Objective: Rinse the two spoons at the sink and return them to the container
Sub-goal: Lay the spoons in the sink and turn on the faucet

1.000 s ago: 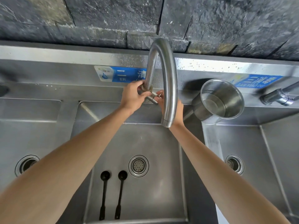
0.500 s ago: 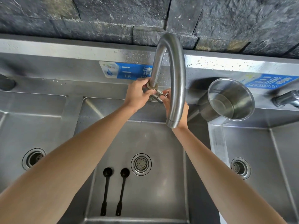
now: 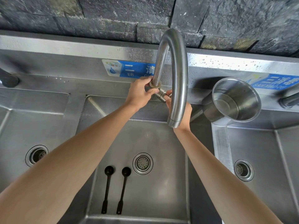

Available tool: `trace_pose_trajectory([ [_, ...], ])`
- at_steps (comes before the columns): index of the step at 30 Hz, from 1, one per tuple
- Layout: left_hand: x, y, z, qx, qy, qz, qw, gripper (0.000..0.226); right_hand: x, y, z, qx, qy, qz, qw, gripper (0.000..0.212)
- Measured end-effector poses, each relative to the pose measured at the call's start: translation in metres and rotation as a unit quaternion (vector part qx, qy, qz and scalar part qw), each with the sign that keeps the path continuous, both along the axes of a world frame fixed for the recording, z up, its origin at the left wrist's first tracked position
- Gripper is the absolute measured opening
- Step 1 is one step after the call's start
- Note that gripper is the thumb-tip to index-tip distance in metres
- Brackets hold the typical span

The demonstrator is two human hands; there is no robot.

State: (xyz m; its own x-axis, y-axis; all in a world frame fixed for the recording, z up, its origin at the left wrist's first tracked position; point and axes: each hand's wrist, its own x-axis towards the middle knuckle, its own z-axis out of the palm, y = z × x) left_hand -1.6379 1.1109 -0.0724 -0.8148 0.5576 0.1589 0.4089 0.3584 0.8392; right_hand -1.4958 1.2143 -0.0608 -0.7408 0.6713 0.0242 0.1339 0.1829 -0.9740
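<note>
Rough dark stone-block wall (image 3: 113,15) up top, greenish patches here and there. Below that, a stainless steel backsplash (image 3: 64,62) speckled with water drops, two blue signs stuck on: one (image 3: 129,68) mid-left, another (image 3: 275,81) far right. Side basins left (image 3: 40,120) and right (image 3: 267,151), each with a round drain. Soft even light, dull reflections all over the metal.

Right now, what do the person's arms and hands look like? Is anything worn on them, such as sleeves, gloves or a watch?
Both forearms are bare along all of their visible length; no sleeve edge enters the picture. The left hand and the right hand wear no gloves. No watch, bracelet or ring can be seen, though the faucet spout hides part of the right hand.
</note>
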Motion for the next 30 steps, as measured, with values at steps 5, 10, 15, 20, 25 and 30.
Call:
trace_pose_trajectory([
  [5,0.002,0.001,0.002,0.007,0.0,-0.004,1.0,0.036,0.0,0.001,-0.001,-0.001,0.012,0.004,1.0,0.036],
  [10,0.002,0.0,0.0,0.002,-0.005,-0.001,1.0,0.036,0.001,0.002,-0.005,0.009,0.025,0.012,1.0,0.034],
  [15,0.001,0.001,0.0,-0.005,-0.007,0.01,1.0,0.039,0.0,0.001,-0.005,-0.014,0.029,0.008,0.999,0.032],
  [20,0.006,0.001,0.005,0.001,-0.027,0.015,1.0,0.041,-0.003,0.001,-0.007,-0.014,0.031,0.011,0.999,0.032],
  [25,0.008,-0.002,0.009,-0.006,-0.047,0.006,0.999,0.042,0.0,0.002,-0.008,-0.043,0.039,0.018,0.998,0.021],
  [30,0.024,-0.012,0.014,-0.012,-0.104,0.018,0.994,0.062,0.016,-0.006,-0.017,-0.099,0.02,0.02,0.995,0.05],
])
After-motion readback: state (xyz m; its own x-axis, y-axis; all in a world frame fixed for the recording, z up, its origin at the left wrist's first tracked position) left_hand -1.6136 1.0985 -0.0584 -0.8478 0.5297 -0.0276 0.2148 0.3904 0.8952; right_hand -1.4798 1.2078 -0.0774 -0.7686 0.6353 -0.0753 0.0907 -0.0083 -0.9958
